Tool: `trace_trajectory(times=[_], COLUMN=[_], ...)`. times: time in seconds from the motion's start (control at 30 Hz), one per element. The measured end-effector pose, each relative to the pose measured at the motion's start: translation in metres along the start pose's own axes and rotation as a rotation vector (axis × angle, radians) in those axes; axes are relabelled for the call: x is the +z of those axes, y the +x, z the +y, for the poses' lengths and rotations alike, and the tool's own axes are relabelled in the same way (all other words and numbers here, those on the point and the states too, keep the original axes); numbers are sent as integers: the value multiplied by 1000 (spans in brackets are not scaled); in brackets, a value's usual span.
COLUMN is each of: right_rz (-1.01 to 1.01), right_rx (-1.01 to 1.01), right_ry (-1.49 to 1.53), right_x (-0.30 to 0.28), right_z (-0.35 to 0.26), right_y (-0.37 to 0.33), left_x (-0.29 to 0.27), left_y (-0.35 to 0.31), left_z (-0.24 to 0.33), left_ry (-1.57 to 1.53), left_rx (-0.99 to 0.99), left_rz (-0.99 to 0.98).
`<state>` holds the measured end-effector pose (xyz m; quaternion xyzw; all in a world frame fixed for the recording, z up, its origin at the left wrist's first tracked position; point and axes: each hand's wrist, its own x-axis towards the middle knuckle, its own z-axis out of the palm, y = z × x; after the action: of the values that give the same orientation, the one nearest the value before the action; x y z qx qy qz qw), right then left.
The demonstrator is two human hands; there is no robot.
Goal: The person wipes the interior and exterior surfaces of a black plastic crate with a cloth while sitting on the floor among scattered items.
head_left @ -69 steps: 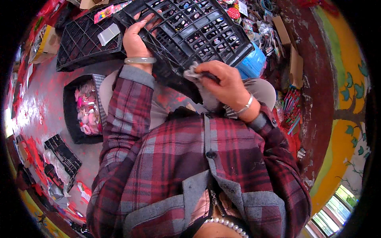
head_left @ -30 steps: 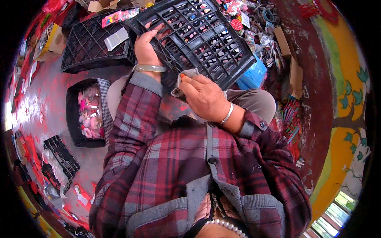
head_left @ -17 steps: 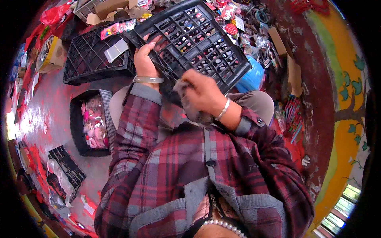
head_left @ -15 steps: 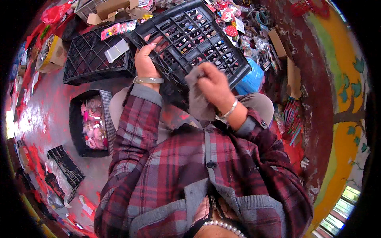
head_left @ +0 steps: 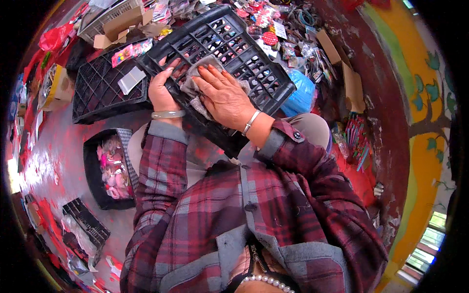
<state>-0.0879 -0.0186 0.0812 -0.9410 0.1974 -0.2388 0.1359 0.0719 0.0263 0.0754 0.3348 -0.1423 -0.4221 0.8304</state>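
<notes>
In the head view, at upper middle of the frame, holding the black crate (head_left: 265, 55) tilted above the legs (head_left: 312, 128), lattice turned upward, probably for easy access across its openings. Clamped on its left side with the left hand (head_left: 163, 93), thumb at the outer edge, fingers reaching behind the lattice, likely as a brace against slipping. Pressing the gray cloth (head_left: 189, 87) onto the lattice with the right hand (head_left: 227, 100), laid flat and unclenched, apparently for broad contact rather than a pinch. Cannot tell about any support from the legs. Can also see, at upper left, a second black crate (head_left: 90, 93) lying lattice-up, seemingly handy as a low shelf for the white pack (head_left: 132, 80) and pink packet (head_left: 133, 51). At left, find a dark box (head_left: 92, 171) of pink items near the knee, perhaps for reach; at upper right, a blue bag (head_left: 299, 93) beyond the held crate's edge.
</notes>
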Motion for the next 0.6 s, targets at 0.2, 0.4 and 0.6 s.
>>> trace_trajectory(times=[0.2,0.4,0.6], right_rz=[132,163,628], right_rx=[105,297,611], right_ry=[19,40,253], right_x=[-10,-49,-78], right_z=[29,65,130], right_y=[-3,-27,-62], left_x=[2,-1,1], left_y=[2,3,3], left_z=[-6,-5,-4], left_ry=[-94,-90,-25], left_rx=[42,54,31], left_rz=[-7,23,138])
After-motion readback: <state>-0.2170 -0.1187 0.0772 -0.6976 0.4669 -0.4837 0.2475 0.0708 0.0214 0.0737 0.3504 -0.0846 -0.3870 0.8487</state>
